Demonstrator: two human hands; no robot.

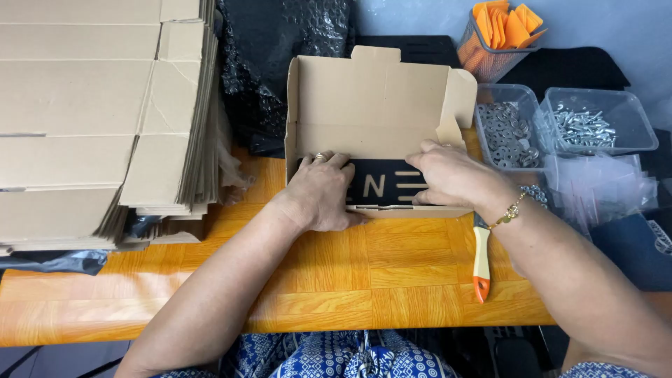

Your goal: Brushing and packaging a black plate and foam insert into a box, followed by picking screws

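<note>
Both hands in open cardboard box w/ black plate — left hand fingers pressed flat on it, right hand fingers curled on its edge. Tubs — washers, bolts.

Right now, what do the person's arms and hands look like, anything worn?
Both forearms are bare, no sleeves showing. The left hand has a gold ring on one finger. The right hand has a thin gold chain bracelet at the wrist. No gloves or watch visible.

Orange wood-grain table bears open cardboard box, flattened cartons, brush
</note>
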